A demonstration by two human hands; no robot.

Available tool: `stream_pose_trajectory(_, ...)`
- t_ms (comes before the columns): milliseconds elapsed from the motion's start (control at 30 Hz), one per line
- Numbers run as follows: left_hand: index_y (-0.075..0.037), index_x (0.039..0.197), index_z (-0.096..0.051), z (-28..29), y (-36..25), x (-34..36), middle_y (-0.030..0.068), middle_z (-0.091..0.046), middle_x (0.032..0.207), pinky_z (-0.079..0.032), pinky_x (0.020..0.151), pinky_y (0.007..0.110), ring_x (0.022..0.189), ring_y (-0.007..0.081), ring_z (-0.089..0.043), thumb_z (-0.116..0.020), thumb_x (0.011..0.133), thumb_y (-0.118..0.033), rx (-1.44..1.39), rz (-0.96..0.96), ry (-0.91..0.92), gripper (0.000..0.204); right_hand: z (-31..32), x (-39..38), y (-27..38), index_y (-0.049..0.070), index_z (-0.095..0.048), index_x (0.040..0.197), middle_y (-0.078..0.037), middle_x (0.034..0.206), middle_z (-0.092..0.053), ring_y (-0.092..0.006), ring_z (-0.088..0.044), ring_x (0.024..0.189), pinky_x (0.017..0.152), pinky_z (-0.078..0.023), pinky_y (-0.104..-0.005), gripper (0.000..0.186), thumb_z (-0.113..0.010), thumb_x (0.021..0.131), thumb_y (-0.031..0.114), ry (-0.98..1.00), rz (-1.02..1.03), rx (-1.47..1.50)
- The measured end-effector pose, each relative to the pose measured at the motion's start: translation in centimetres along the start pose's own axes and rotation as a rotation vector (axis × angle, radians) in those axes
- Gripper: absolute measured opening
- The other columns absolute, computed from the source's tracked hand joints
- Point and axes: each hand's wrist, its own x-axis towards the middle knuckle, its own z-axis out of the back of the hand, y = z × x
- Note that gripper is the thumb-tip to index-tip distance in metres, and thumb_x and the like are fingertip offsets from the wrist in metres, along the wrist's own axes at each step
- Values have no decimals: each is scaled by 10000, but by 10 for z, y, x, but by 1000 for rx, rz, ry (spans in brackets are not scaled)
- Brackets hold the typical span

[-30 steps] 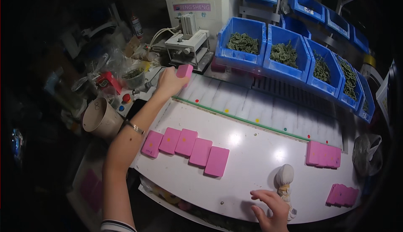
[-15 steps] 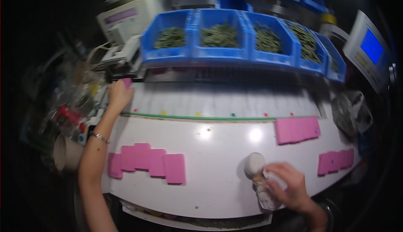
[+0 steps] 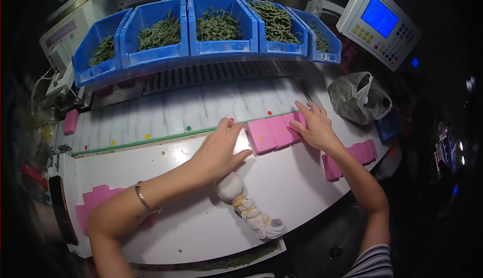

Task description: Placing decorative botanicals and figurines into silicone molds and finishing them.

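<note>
My left hand is open beside the left end of a row of pink blocks, thumb and fingers spread toward it. My right hand grips the row's right end, thumb on top and fingers at the far side. The row lies along the green edge of a white grooved board marked with coloured dots. Below my left hand lies a bundled white cloth pouch bound with yellowish bands. A single pink block rests at the board's left end.
Blue bins of green twisted pieces stand at the back. A keypad display is upper right, above a plastic bag. Pink blocks lie at the right; others sit partly behind my left forearm. A white machine stands back left.
The view has swung right. My left hand has released a pink block at the board's left end and moved to the row. My right hand has moved from the pouch up to that row.
</note>
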Motion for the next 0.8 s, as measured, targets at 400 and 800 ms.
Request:
stream_pose_trajectory(400,58,1092,-472,-50,-12,32,272,-442,1068,-462,854,406,917,405,-537,-649,747,-152,-218,-15,-13,441,14,17,-29,-18,-370,1320,-322,1241,-424,-410,-486,1061,936,-384,-379,632,-552,727,101,295,88,-6)
stream_pose_trajectory(800,36,1142,-499,83,52,-165,194,-492,1140,-385,945,394,1102,344,-461,-674,769,-327,147,211,-396,550,-18,-47,134,-37,-509,1185,-208,1120,-569,-328,-557,1050,911,-419,-356,420,-526,767,-66,32,663,346)
